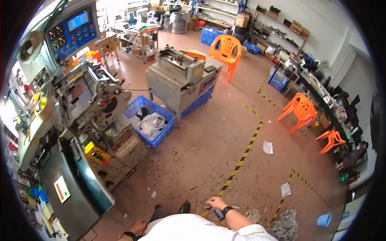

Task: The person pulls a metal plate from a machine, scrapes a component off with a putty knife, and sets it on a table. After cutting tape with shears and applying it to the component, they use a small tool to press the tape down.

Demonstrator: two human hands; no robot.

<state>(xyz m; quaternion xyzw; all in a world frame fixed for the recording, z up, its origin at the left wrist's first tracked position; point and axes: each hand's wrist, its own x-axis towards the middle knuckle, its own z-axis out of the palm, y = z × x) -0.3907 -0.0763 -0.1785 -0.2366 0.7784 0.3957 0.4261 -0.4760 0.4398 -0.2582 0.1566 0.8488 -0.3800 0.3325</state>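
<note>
Low in the picture my right hand [217,203] hangs over the floor beside a yellow-and-black tape line. Its fingers are curled together, and I cannot make out anything in them. A black band with a small dark device [222,213] sits on that wrist. My left hand [138,225] is down at my left side, close to my dark trouser leg, with a black band [130,235] on the wrist. Its fingers are too small and blurred to read. Neither hand touches a machine or a bench.
Left stands a machine with a blue control panel [72,30] and a dark-topped table [76,209]. Ahead are a blue crate [171,119] of white pieces and a grey metal machine [165,82]. Orange chairs [299,110] stand right. Shredded strips [285,225] and a blue bucket [324,219] lie lower right.
</note>
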